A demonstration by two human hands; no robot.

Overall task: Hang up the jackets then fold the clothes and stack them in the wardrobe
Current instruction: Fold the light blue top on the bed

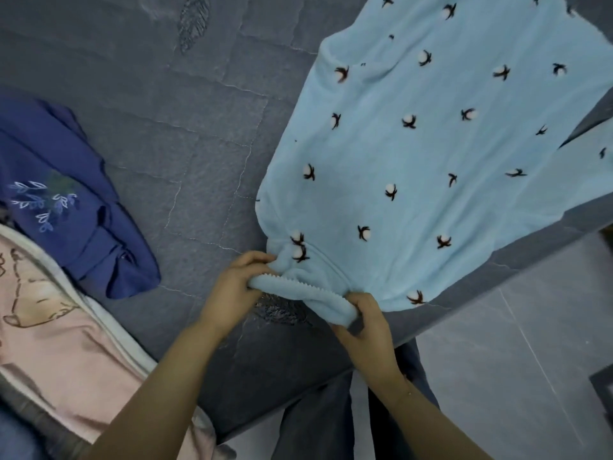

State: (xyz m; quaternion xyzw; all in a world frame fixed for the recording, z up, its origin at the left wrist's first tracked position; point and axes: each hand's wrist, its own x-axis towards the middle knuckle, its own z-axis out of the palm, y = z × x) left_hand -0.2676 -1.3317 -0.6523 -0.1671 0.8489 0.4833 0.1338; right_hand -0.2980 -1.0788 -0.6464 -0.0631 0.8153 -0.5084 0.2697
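Light-blue fleece garment [441,154] with a cotton-flower print lies spread on a grey quilted bed [185,134]. Left hand [232,293] and right hand [368,330] both pinch its near, scallop-trimmed edge, fingers curled round the fabric. A navy embroidered garment [66,200] and a pink one [56,343] lie to the left.

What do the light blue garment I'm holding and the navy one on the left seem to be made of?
Light blue garment: looks like plush fleece, matte with a fuzzy nap and soft rolled edge where both hands grip it. Navy garment: smoother, thinner knit or woven cloth, probably cotton-like, creasing in sharp folds, with a pale leaf motif, embroidered or printed.
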